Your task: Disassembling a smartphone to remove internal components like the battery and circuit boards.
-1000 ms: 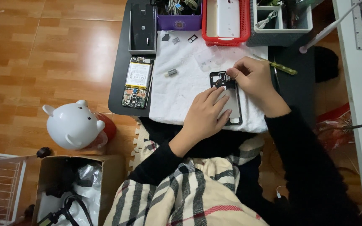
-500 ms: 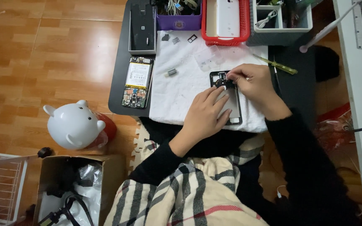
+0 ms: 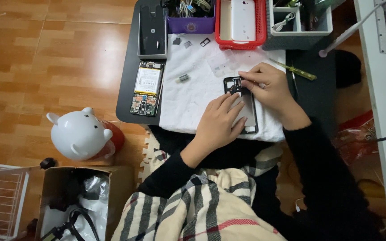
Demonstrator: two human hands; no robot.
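Two hands [image 3: 222, 122] on phone frame [image 3: 245, 107]; screwdriver [image 3: 296, 70], opened phone [image 3: 146, 88] near.

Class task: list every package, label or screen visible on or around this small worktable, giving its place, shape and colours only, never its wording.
Battery label: on the opened phone at the table's left edge; rectangular, pale yellow-white.
Cardboard box: on the floor, lower left; brown, open, holding plastic and dark items.
Screens: no lit one shows.

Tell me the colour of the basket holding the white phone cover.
Red basket, clearest in the head view.
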